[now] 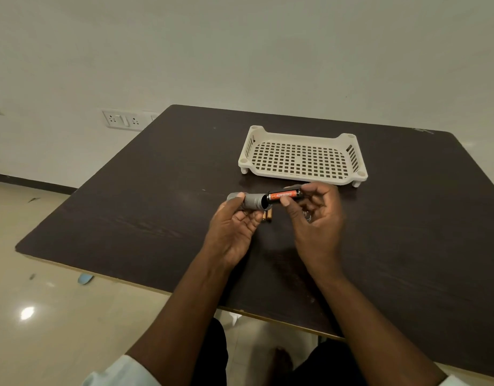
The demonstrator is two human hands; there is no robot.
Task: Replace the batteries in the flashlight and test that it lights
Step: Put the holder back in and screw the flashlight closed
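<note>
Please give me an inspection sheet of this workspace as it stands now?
Surface: dark wood-grain table, scuffed in places.
Job's things: grey flashlight body held level in the left hand; black battery holder with an orange-labelled cell in the right hand, its end at the body's open mouth; brown batteries lie on the table under the body; small silver part behind the right fingers, unclear.
Clutter: white perforated tray, nothing in it.
Grippers: both hands closed on their parts.
Cables: nothing seen.
Surroundings: wall socket plate; glossy floor with scraps.
</note>
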